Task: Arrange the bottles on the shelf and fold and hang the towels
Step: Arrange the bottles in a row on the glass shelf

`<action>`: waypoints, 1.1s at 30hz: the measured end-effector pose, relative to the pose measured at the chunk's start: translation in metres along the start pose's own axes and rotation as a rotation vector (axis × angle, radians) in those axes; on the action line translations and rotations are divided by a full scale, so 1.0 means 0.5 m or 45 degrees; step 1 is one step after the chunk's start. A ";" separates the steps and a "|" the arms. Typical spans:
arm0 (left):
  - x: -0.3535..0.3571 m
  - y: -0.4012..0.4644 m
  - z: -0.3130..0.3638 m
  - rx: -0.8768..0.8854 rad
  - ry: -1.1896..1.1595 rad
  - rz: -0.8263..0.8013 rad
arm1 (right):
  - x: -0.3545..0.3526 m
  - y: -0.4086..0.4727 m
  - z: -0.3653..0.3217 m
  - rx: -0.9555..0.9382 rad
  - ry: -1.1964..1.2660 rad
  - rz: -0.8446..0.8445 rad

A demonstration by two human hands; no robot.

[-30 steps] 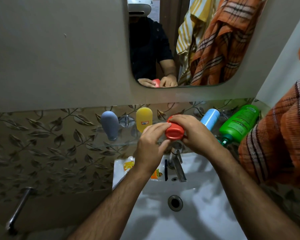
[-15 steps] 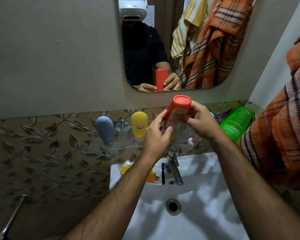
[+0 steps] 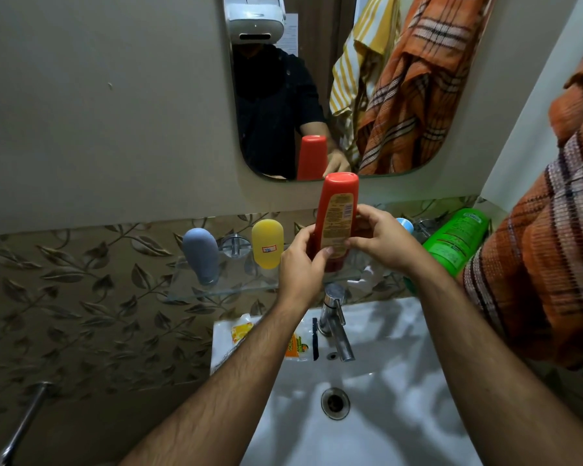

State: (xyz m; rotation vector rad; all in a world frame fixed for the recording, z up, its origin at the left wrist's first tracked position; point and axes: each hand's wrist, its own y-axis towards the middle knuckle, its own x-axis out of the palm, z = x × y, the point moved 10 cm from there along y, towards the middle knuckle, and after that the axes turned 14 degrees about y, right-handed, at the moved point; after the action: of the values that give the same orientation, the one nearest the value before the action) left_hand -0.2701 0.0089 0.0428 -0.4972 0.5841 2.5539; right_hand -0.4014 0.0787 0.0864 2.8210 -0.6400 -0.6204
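A red bottle [image 3: 337, 213] stands upright over the glass shelf [image 3: 223, 290], its label facing me. My left hand [image 3: 302, 264] grips its lower left side and my right hand [image 3: 381, 240] holds its lower right side. On the shelf to the left stand a grey bottle [image 3: 201, 253] and a yellow bottle [image 3: 267, 243]. Behind my right hand a light blue bottle [image 3: 405, 225] shows only its tip. A green bottle [image 3: 455, 240] lies tilted at the shelf's right end. An orange checked towel [image 3: 546, 250] hangs at the right.
Below the shelf is a white sink [image 3: 367, 381] with a chrome tap [image 3: 335, 317] and packets [image 3: 293, 344] on its left rim. The mirror [image 3: 334, 82] above reflects the person, a yellow striped towel and the orange towel. A metal pipe [image 3: 24, 422] sticks out low left.
The red bottle has gone from lying low on the shelf to standing upright and higher in both hands, label toward me. The view has tilted slightly down.
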 end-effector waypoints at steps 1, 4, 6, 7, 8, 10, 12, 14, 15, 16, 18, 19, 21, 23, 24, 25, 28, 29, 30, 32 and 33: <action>0.000 0.001 0.000 0.000 0.006 0.004 | 0.000 0.002 0.004 0.007 -0.017 0.007; 0.001 0.004 0.001 0.002 0.012 0.003 | -0.001 0.007 0.008 0.008 -0.045 0.036; 0.000 0.005 0.001 -0.003 0.014 0.005 | 0.002 0.010 0.008 0.007 -0.062 0.044; 0.000 0.006 0.000 -0.010 0.015 0.006 | 0.003 0.011 0.007 0.007 -0.065 0.049; -0.001 0.006 0.000 -0.016 0.019 0.008 | 0.003 0.010 0.007 0.009 -0.068 0.055; -0.001 0.006 -0.001 -0.018 0.021 0.013 | 0.004 0.010 0.005 0.015 -0.069 0.068; 0.000 0.006 -0.002 -0.011 0.018 0.018 | 0.004 0.008 0.004 0.017 -0.064 0.073; -0.001 0.005 -0.002 -0.007 0.028 0.030 | 0.006 0.007 0.002 0.018 -0.057 0.071; -0.002 0.005 -0.002 -0.006 0.035 0.037 | 0.006 0.006 0.002 0.021 -0.055 0.071; -0.002 0.004 -0.002 -0.009 0.041 0.044 | 0.006 0.006 0.002 0.025 -0.056 0.072; -0.002 0.001 -0.003 -0.012 0.038 0.055 | 0.006 0.006 0.001 0.031 -0.055 0.074; -0.001 -0.001 -0.003 -0.008 0.031 0.061 | 0.006 0.005 0.001 0.033 -0.054 0.076; -0.001 -0.007 -0.001 0.008 0.029 0.070 | 0.006 0.003 -0.001 0.036 -0.049 0.077; -0.001 -0.014 0.001 0.022 0.046 0.081 | 0.006 0.001 -0.001 0.041 -0.051 0.078; -0.002 -0.017 0.003 0.027 0.054 0.089 | 0.006 0.001 0.000 0.041 -0.055 0.076; -0.002 -0.020 0.002 0.030 0.058 0.096 | 0.005 0.001 0.000 0.040 -0.058 0.076; 0.000 -0.025 -0.006 0.028 0.070 0.102 | 0.006 0.001 0.008 0.050 -0.044 0.070; 0.000 -0.026 -0.008 0.030 0.076 0.108 | 0.006 0.001 0.011 0.058 -0.042 0.070; -0.001 -0.027 -0.011 0.028 0.084 0.119 | 0.006 0.000 0.013 0.058 -0.041 0.072; -0.006 -0.034 -0.014 0.030 0.111 0.155 | 0.003 -0.002 0.015 0.046 -0.044 0.089; -0.013 -0.041 -0.014 0.037 0.132 0.187 | 0.000 -0.004 0.015 0.041 -0.046 0.100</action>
State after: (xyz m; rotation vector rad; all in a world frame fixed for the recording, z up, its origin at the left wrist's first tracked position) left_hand -0.2526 0.0196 0.0335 -0.5998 0.7183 2.6657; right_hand -0.4037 0.0799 0.0791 2.8043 -0.7705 -0.6542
